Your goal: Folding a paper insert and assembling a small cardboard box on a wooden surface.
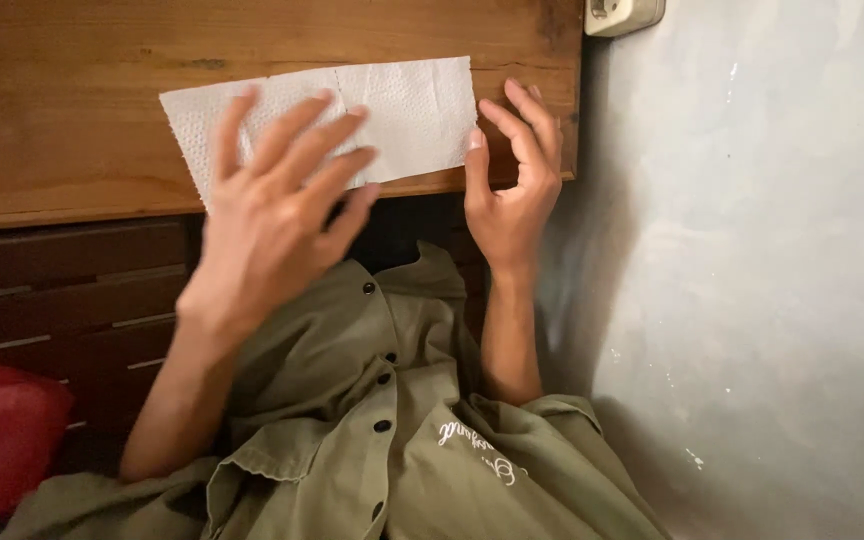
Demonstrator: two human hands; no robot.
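A white paper towel (407,110) of two joined sheets lies flat on a brown wooden tabletop (72,110). My left hand (277,210) hovers over the towel's left sheet with fingers spread, slightly blurred, holding nothing. My right hand (512,185) sits at the towel's right edge near the table's corner, its thumb touching the towel's edge and its fingers curled loosely apart. An olive green button shirt (402,430) with short sleeves covers my body below.
A grey plastered wall (752,270) stands close on the right. A white switch box (624,14) is mounted at its top. Dark wooden drawers (62,290) sit under the tabletop. A red plastic item (2,440) lies at the lower left.
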